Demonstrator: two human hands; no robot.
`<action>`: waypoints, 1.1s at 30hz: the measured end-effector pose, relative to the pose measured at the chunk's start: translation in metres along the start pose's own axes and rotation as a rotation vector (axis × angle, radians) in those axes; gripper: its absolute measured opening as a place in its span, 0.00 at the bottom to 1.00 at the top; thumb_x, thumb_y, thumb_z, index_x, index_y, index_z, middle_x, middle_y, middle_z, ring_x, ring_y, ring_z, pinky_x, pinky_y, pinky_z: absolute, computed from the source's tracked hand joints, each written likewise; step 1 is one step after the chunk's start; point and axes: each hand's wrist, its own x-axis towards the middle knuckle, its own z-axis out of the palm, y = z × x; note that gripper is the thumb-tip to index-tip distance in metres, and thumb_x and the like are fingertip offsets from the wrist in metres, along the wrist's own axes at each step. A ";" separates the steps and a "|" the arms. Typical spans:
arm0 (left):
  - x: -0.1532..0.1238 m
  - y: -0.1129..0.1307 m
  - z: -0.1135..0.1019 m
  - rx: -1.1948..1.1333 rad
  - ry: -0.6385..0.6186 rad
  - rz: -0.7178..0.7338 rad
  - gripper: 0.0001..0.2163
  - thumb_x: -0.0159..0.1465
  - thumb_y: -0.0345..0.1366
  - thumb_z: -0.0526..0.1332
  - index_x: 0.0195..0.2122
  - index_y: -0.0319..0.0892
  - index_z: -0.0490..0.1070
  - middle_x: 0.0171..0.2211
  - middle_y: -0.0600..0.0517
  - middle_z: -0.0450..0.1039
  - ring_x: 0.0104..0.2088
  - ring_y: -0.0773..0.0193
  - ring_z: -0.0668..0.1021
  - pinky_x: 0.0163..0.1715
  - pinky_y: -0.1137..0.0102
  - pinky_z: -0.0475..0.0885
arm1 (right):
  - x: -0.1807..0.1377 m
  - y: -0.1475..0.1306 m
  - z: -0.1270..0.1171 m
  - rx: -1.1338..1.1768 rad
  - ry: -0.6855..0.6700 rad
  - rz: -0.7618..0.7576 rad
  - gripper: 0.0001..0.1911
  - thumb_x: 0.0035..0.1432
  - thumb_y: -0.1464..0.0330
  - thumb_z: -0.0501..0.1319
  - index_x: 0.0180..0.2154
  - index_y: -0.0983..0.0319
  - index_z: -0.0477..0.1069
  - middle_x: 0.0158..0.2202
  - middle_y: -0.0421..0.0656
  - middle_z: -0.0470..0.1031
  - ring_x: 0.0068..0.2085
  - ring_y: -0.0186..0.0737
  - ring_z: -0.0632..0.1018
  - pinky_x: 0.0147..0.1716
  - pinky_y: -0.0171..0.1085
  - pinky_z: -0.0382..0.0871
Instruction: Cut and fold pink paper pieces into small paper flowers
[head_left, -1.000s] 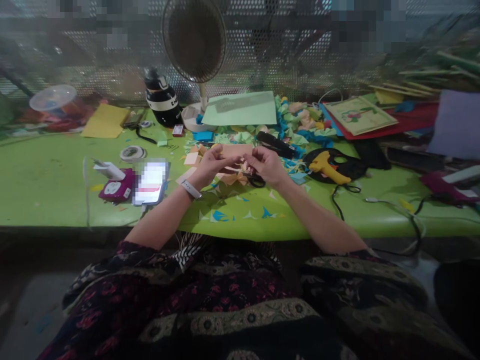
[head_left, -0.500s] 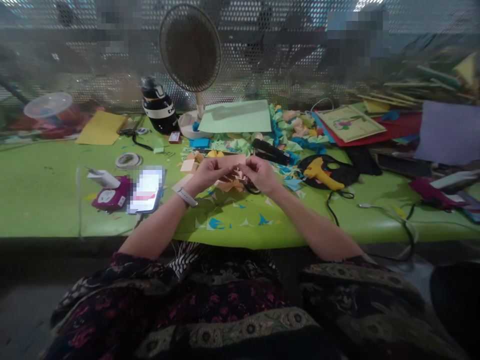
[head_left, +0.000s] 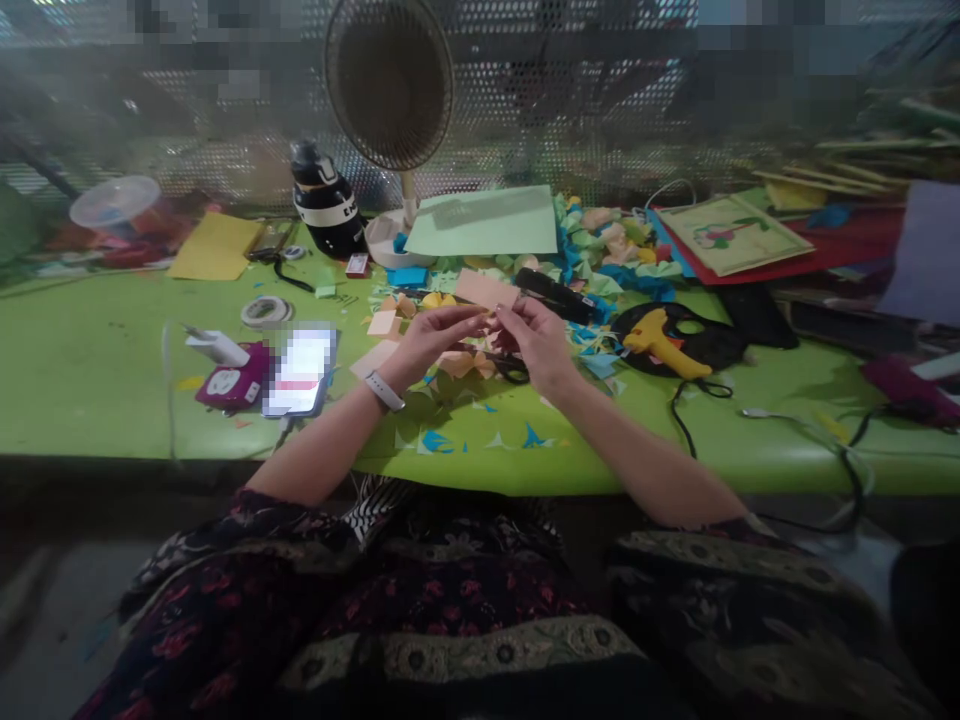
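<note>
My left hand (head_left: 433, 338) and my right hand (head_left: 531, 338) meet over the green table (head_left: 97, 370), fingertips pinched on a small peach paper piece (head_left: 486, 290) held just above the surface. A white watch sits on my left wrist. Below the hands lie folded peach paper shapes (head_left: 461, 362) and black-handled scissors (head_left: 512, 370). Blue paper scraps (head_left: 435, 440) are scattered near the front edge.
A phone (head_left: 300, 370) and magenta case (head_left: 232, 380) lie to the left, with tape rolls (head_left: 266, 310). A yellow glue gun (head_left: 660, 340), black stapler (head_left: 555, 292), desk fan (head_left: 390, 80), black bottle (head_left: 326, 205), green sheet (head_left: 484, 220) and paper piles fill the back and right.
Both hands lifted slightly and turned the peach paper, which now sticks up behind the fingertips. The camera view shifted a little.
</note>
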 end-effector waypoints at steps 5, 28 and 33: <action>-0.003 -0.003 0.012 -0.110 0.030 0.056 0.19 0.55 0.54 0.72 0.34 0.42 0.80 0.37 0.50 0.82 0.39 0.64 0.82 0.48 0.66 0.77 | -0.011 -0.005 0.005 -0.025 -0.097 -0.015 0.21 0.51 0.50 0.71 0.27 0.59 0.69 0.24 0.37 0.74 0.24 0.31 0.75 0.25 0.32 0.72; 0.005 0.000 -0.005 -0.174 0.155 0.027 0.12 0.61 0.42 0.70 0.27 0.42 0.72 0.25 0.56 0.72 0.29 0.73 0.78 0.37 0.72 0.75 | -0.006 -0.005 -0.012 -0.234 -0.058 -0.222 0.15 0.55 0.55 0.68 0.40 0.56 0.77 0.33 0.41 0.78 0.34 0.39 0.79 0.35 0.40 0.78; 0.004 0.000 -0.007 -0.142 0.032 -0.046 0.13 0.61 0.42 0.71 0.25 0.41 0.73 0.23 0.56 0.70 0.26 0.72 0.75 0.36 0.70 0.76 | -0.001 -0.005 -0.019 -0.459 -0.103 -0.459 0.15 0.54 0.58 0.71 0.44 0.50 0.79 0.55 0.44 0.74 0.58 0.53 0.74 0.52 0.52 0.75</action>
